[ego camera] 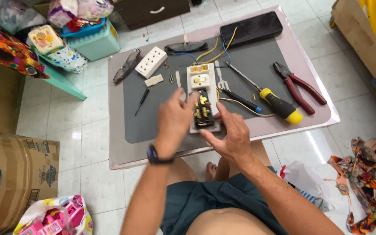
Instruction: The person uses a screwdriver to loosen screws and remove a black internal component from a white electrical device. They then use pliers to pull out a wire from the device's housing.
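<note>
An opened white socket board with brass contacts and yellow and blue wires lies on the dark mat of a low table. My left hand reaches onto its left side, fingers bent toward the brass parts. My right hand is at its lower right edge, with the thumb and index finger close to the contacts. Whether either hand pinches a small part is hidden. A watch sits on my left wrist.
On the table: a white socket cover, spectacles, a dark phone, red-handled pliers, a yellow-handled screwdriver, a small black screwdriver. Cardboard boxes stand left and top right; cloth lies on the tiled floor.
</note>
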